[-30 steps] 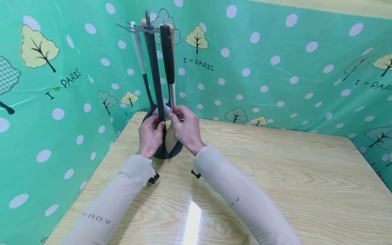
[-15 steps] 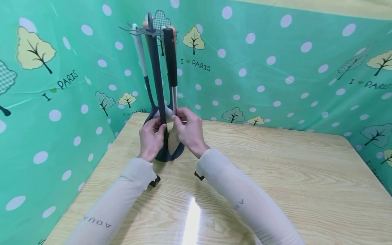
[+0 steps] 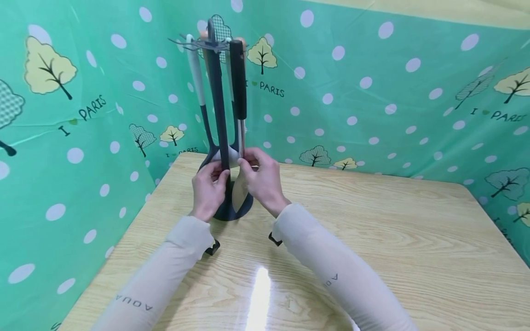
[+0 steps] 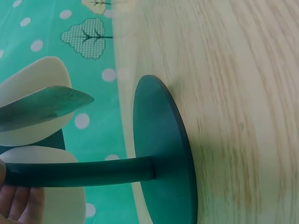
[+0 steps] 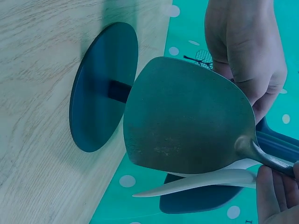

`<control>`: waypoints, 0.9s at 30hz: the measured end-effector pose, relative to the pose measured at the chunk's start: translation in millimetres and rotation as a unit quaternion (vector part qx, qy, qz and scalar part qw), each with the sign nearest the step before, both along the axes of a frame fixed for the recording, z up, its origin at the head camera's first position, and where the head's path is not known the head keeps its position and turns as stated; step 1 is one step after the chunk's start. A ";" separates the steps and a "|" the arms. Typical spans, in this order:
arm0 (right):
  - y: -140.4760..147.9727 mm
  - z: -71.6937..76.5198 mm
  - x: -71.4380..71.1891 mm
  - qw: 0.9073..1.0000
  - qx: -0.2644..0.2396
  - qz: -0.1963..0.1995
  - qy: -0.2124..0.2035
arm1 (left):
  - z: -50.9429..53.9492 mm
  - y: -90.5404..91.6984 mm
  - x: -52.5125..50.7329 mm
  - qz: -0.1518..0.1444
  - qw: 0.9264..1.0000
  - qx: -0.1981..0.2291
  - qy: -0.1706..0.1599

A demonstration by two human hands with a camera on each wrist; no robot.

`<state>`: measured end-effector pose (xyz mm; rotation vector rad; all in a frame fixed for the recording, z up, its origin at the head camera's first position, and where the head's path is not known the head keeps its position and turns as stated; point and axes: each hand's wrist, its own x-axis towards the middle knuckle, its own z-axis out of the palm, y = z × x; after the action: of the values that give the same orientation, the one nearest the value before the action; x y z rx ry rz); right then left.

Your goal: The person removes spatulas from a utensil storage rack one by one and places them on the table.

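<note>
A dark utensil stand rises upright from its round base at the table's far left, hung with several utensils. My left hand pinches its pole low down; the left wrist view shows fingers around the pole above the base. My right hand pinches the metal shaft of a black-handled turner. In the right wrist view the broad metal blade hangs before the pole, with my right fingers at its neck. Whether the base touches the table is unclear.
Pale and dark utensil heads hang behind, including a pale one beside the blade. The wood-grain table reaches far to the right. Green patterned cloth stands behind it and along its left side.
The stand, its utensils and both hands have shifted a little to the right and slightly nearer. Both hands keep their grips.
</note>
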<state>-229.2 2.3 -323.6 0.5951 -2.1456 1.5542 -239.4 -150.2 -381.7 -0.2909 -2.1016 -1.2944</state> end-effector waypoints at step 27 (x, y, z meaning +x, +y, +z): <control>21.3 -0.6 12.1 1.000 0.004 0.007 0.000 | -2.9 17.6 9.9 -0.022 0.999 0.009 0.022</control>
<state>-217.2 23.6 -324.2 0.6132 -2.1526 1.5532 -229.5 -132.6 -384.6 -0.3564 -2.0561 -1.3197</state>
